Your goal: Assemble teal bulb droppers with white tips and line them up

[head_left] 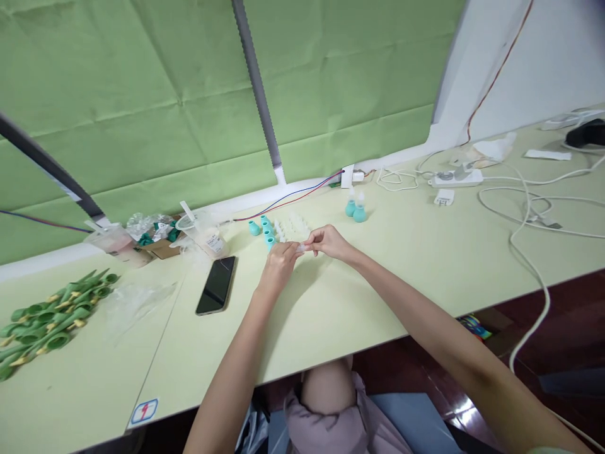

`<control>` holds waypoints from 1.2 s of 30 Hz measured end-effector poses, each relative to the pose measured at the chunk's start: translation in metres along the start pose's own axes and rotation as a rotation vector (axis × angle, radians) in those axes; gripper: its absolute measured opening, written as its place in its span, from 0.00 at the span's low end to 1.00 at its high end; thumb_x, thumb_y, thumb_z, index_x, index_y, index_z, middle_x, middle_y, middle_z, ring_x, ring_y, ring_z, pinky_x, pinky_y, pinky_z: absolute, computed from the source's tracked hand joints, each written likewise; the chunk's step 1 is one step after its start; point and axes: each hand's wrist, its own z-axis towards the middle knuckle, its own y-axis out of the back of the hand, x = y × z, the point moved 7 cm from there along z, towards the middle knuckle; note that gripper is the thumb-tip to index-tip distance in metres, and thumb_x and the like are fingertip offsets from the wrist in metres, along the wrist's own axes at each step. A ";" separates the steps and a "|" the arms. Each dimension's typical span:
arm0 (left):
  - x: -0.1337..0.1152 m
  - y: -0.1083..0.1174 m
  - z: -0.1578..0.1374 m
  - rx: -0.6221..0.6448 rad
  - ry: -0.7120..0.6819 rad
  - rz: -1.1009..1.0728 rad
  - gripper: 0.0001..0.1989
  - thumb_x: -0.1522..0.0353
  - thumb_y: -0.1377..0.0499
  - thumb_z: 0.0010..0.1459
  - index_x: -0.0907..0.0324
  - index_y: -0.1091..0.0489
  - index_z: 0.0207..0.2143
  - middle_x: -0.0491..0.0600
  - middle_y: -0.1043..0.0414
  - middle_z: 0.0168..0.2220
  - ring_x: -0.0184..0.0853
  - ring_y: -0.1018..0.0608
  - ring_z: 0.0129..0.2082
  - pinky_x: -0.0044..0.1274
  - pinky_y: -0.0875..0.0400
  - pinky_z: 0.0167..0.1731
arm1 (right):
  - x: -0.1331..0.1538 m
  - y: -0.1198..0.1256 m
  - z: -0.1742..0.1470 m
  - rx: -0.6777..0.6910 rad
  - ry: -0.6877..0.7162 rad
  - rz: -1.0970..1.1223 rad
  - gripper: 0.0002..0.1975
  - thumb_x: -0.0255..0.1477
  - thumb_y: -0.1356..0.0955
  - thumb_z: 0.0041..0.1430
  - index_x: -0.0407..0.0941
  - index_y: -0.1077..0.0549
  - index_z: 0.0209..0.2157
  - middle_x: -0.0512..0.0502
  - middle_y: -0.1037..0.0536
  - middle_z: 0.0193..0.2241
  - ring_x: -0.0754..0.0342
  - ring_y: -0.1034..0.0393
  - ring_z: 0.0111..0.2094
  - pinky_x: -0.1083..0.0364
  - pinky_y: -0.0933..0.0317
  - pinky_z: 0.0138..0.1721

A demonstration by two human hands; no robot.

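Observation:
My left hand (280, 261) and my right hand (328, 241) meet above the table, fingers pinched from both sides on a small whitish translucent piece (300, 248). Its exact kind is too small to make out. Just behind my left hand stand several small turquoise rubber bulbs (254, 228) with open tops. Beside them lie rows of small white translucent pieces (297, 223), partly hidden by my fingers. Farther back to the right, two turquoise bulbs (360, 213) stand with clear tips on top.
A black phone (216, 285) lies left of my arms. Two plastic drink cups (210, 239) and a small cardboard box (165, 247) stand behind it. Green curled pieces (57, 315) and a clear bag (137, 302) are far left. A power strip (456, 178) with white cables lies right.

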 end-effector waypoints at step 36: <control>-0.007 0.014 0.002 -0.226 0.080 -0.126 0.08 0.69 0.45 0.55 0.60 0.30 0.38 0.51 0.26 0.34 0.32 0.25 0.35 0.24 0.31 0.37 | 0.022 0.000 -0.006 0.115 0.025 0.022 0.17 0.39 0.26 0.36 0.39 0.29 0.21 0.50 0.29 0.16 0.62 0.37 0.15 0.61 0.40 0.19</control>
